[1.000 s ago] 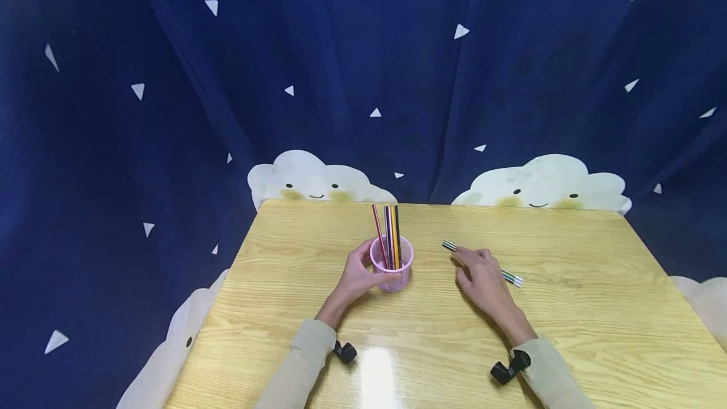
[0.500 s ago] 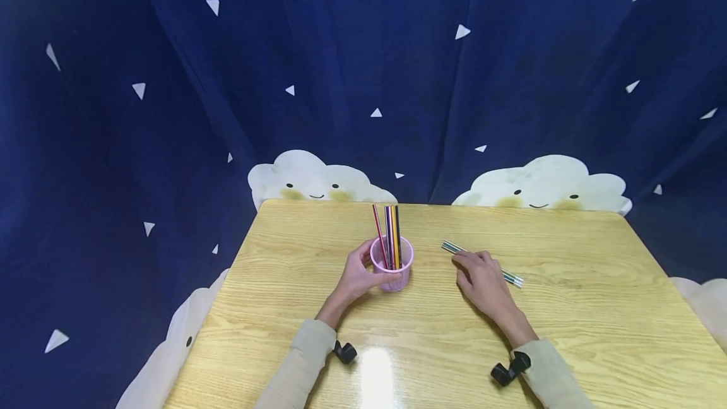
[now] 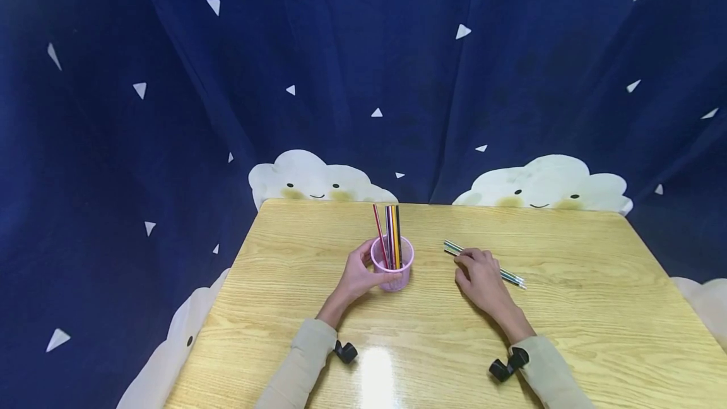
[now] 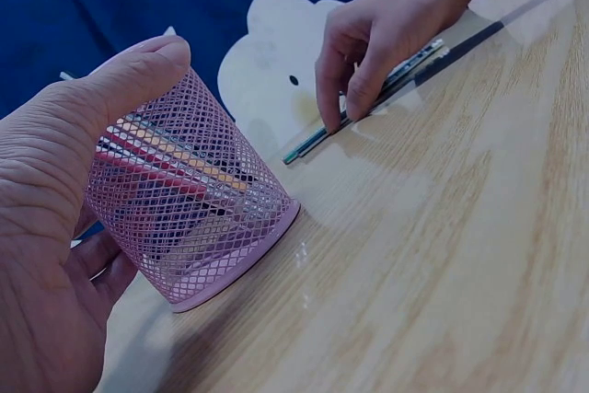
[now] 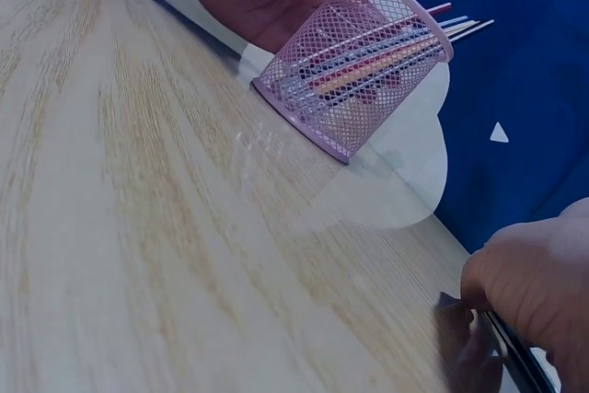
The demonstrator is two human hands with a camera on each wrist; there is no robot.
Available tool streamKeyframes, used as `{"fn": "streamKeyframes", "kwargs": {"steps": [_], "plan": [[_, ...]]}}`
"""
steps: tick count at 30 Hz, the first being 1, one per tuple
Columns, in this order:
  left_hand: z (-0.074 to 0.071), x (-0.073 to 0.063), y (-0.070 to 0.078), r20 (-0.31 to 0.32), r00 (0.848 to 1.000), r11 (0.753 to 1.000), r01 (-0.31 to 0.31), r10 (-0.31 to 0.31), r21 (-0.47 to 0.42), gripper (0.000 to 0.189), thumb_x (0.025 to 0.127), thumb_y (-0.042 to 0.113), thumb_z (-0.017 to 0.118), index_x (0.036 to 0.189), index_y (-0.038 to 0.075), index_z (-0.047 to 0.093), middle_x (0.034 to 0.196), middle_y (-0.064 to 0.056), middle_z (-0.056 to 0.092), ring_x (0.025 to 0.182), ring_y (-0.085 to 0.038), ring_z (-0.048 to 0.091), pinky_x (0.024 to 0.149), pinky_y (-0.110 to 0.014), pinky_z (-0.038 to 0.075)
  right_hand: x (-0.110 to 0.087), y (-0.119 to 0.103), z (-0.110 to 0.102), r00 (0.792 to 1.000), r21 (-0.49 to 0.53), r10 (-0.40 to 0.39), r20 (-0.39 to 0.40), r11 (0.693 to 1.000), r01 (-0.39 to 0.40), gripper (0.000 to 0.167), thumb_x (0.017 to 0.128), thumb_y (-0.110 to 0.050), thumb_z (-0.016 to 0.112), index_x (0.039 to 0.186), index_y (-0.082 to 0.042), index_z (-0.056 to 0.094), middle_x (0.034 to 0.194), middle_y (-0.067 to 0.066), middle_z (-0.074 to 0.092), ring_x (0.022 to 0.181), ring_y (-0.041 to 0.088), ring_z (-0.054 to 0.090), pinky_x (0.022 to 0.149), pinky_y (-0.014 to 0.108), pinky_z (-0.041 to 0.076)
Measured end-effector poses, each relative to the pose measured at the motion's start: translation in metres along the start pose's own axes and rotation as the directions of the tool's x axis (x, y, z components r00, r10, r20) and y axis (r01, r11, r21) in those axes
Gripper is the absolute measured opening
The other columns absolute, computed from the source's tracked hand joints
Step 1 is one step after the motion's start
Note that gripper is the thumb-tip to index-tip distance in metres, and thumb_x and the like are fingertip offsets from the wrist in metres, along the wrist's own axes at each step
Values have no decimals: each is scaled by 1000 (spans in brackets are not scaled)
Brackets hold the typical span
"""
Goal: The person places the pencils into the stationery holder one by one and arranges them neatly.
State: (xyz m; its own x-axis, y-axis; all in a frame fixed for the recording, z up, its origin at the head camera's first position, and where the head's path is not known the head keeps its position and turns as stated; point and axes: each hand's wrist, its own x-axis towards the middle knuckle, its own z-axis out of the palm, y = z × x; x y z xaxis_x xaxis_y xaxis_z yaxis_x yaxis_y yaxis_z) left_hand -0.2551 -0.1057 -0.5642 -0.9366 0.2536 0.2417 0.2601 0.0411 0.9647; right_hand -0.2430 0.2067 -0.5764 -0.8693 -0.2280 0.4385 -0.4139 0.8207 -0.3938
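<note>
A pink mesh pen cup [image 3: 393, 279] stands on the table. My left hand [image 3: 358, 276] grips it from the left, thumb across the front near the rim. Several pencils [image 3: 393, 232] stand in the cup, a red one leaning left, with white, yellow and black ones beside it. To the right, a few green-and-white striped pencils [image 3: 512, 278] lie slantwise on the table. My right hand [image 3: 483, 276] is over their middle, thumb and fingertips pinching a pencil [image 4: 317, 142], as the left wrist view shows. The hand hides the middle of the pencils.
The light wooden table [image 3: 431, 333] reaches back to a dark blue curtain [image 3: 352, 68] with white triangles and smiling clouds. Small black cameras [image 3: 345, 352] are strapped at both wrists.
One of the striped pencils has shifted slightly from the others, so their ends are now spread apart. My right fingers have curled in a little. The left hand and cup have stayed in place.
</note>
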Motion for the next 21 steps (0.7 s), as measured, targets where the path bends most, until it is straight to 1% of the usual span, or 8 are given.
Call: {"fn": "streamKeyframes", "kwargs": {"steps": [5, 9, 12, 15, 18, 21], "plan": [[0, 1, 1, -1, 1000, 1000, 25, -25, 10, 87, 71, 0, 93, 149, 4, 54, 140, -16, 65, 125, -32, 63, 109, -36, 51, 1, -2, 1, 1000, 26, 6, 18, 1000, -6, 19, 91, -3, 69, 107, 4, 75, 114, 23, 65, 105, 45, 60, 86, 57, 45], [1, 2, 1, 9, 999, 999, 47, -47, 19, 87, 71, -3, 91, 149, -1, 53, 140, -20, 64, 125, -36, 63, 109, -38, 51, 1, -3, 2, 1000, 2, -7, 2, 1000, 7, 19, 90, -3, 69, 106, 3, 76, 112, 22, 66, 102, 44, 59, 87, 58, 46], [2, 2, 0, 9, 999, 998, 51, -52, 19, 89, 70, -2, 92, 149, -1, 52, 141, -20, 63, 126, -35, 63, 110, -38, 51, 1, -3, 3, 1000, -8, -23, -14, 1000, 22, 19, 88, -3, 70, 105, 2, 77, 110, 20, 67, 99, 42, 57, 83, 56, 44], [2, 3, -1, -1, 999, 999, 44, -44, 7, 89, 70, -2, 93, 149, 2, 53, 142, -18, 63, 127, -33, 62, 112, -39, 50, 3, -3, 4, 998, 7, -61, -20, 998, 61, 19, 87, -2, 71, 105, 3, 77, 108, 19, 67, 97, 41, 60, 84, 55, 47], [2, 2, -1, -8, 1000, 1000, 28, -28, -9, 87, 70, 0, 94, 148, 4, 56, 140, -16, 65, 126, -33, 63, 111, -42, 50, 4, -5, 2, 995, 3, -104, 1, 995, 104, 19, 88, -1, 72, 106, 4, 76, 107, 20, 68, 99, 41, 64, 87, 56, 51], [2, 2, -2, -8, 1000, 1000, 10, -10, -14, 86, 69, 2, 95, 146, 6, 58, 137, -14, 67, 123, -32, 64, 110, -45, 51, 2, -7, -3, 992, -80, -122, 46, 989, 125, 21, 90, -5, 71, 109, 2, 77, 111, 20, 70, 99, 40, 65, 87, 55, 53]]}}
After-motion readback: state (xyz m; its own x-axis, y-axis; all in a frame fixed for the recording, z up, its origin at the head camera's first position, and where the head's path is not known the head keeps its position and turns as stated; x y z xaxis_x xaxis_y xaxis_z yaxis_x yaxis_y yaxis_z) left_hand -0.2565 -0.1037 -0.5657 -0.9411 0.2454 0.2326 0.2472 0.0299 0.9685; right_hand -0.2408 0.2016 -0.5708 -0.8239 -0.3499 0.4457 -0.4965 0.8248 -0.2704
